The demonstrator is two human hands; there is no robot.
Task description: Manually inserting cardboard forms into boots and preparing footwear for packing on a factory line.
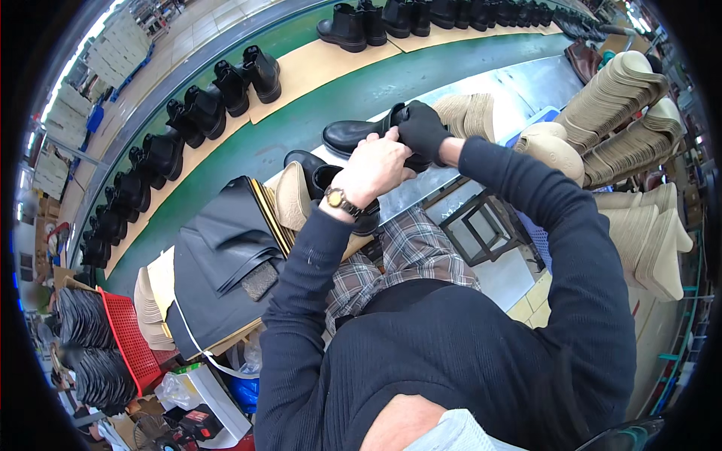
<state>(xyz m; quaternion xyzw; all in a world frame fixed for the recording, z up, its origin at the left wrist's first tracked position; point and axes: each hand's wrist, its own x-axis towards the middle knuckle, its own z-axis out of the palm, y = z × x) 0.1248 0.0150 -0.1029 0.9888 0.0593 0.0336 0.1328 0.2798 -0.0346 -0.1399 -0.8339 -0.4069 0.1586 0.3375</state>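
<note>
A black ankle boot [347, 138] lies on the metal-topped bench in front of me, its toe pointing left. My right hand [423, 132], in a black glove, is closed around the boot's upper part near the ankle opening. Bare, with a watch [336, 198] at the wrist, my left hand [374, 167] has its fingertips pressed against the near side of the same boot. What the fingers pinch is partly hidden behind my knuckles. A second black boot [301, 159] rests closer to me, partly covered by my left hand and wrist.
Rows of black boots [201, 110] line the green conveyor [308, 81] beyond the bench. Black sheets [229, 240] lie at left beside beige insoles [290, 197]. More insole stacks [613, 98] stand at right. A red basket [129, 338] sits lower left; a dark stool frame [481, 229] stands below the bench.
</note>
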